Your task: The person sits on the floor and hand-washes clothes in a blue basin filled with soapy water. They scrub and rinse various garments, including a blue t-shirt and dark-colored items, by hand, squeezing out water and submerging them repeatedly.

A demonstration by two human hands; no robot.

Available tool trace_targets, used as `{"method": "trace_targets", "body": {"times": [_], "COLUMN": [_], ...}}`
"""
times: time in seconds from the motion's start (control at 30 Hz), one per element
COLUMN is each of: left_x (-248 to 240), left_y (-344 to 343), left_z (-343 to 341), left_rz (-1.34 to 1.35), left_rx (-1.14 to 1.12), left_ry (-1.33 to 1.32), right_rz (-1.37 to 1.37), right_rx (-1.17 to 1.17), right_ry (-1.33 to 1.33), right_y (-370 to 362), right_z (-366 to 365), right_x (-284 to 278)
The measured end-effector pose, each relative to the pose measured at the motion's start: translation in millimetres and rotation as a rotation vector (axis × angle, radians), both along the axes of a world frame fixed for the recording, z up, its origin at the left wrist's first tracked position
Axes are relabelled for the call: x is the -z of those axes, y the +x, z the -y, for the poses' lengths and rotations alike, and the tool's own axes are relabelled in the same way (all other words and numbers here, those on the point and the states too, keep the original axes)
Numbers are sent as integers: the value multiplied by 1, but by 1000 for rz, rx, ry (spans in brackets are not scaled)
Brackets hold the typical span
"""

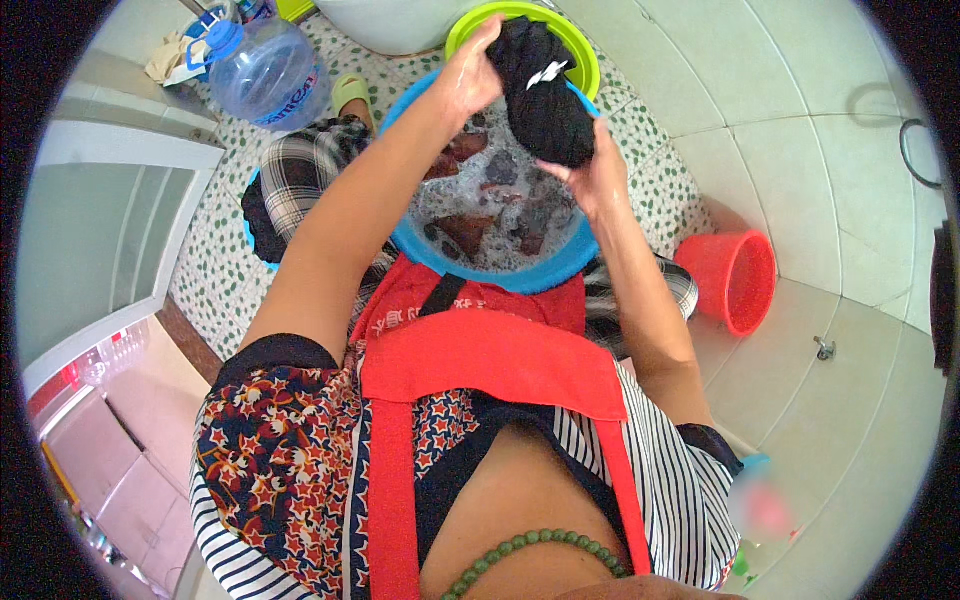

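A bunched black piece of cloth [553,125] with a small white mark stretches between my two hands, above the far side of a blue basin [550,278]. My left hand [472,78] grips its upper left end. At the lower right end, my right hand [592,178] holds it between thumb and fingers. Foamy, greyish water fills the basin, and dark brown and black cloths [467,232] lie soaking in it. What kind of garment I hold cannot be made out. Just behind it stands a lime-green basin [588,62], partly hidden by the cloth.
A red bucket [722,282] lies tilted by the tiled wall on the right. At the far left stand a large clear water bottle [270,75] with a blue cap and a white-framed door [120,230]. Black cloth [262,225] sits beside my left leg on the pebble-patterned floor.
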State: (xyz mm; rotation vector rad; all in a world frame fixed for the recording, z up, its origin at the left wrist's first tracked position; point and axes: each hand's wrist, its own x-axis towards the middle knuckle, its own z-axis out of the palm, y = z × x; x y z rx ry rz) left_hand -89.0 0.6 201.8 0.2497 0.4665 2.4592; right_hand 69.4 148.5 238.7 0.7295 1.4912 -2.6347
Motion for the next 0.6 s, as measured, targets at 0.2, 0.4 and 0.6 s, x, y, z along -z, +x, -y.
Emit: {"method": "trace_targets", "body": {"times": [0.2, 0.4, 0.6], "left_x": [3, 73, 122], "left_y": [-24, -1, 44], "left_z": [0, 39, 57], "left_rz": [92, 48, -885], "left_rx": [-33, 15, -68], "left_ry": [-445, -757, -1910], "right_rz": [-196, -205, -134], "right_rx": [71, 186, 136], "right_ry": [-168, -348, -239], "right_y": [-98, -164, -148], "right_z": [-1, -33, -40], "right_x": [17, 71, 83]}}
